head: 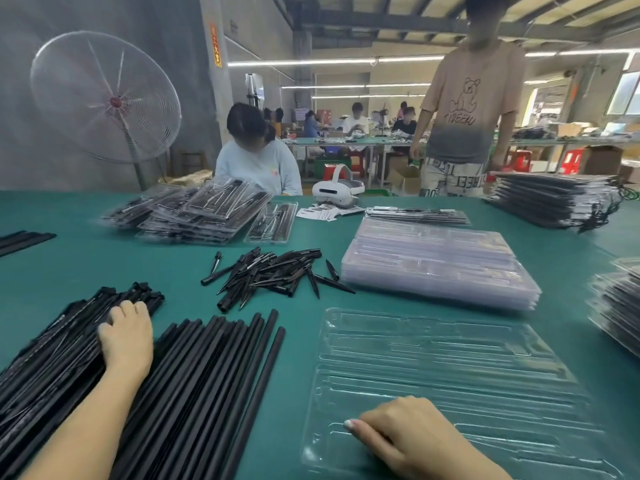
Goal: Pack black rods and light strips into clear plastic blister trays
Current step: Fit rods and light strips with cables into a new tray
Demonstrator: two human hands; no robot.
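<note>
An empty clear blister tray (450, 368) lies open on the green table in front of me. My right hand (412, 441) rests on its near left part, fingers loosely curled, holding nothing. To the left lies a row of long black rods (221, 368). Further left is a heap of black light strips (52, 358). My left hand (126, 341) lies on top of that heap, fingers reaching into the strips; whether it holds one I cannot tell.
Black pointed spikes (277, 271) lie piled mid-table. A stack of empty clear trays (436, 265) sits behind my tray. Packed trays (194, 213) are heaped at the back, with more stacks (554, 199) on the right. Across the table are a white headset (337, 192) and two people.
</note>
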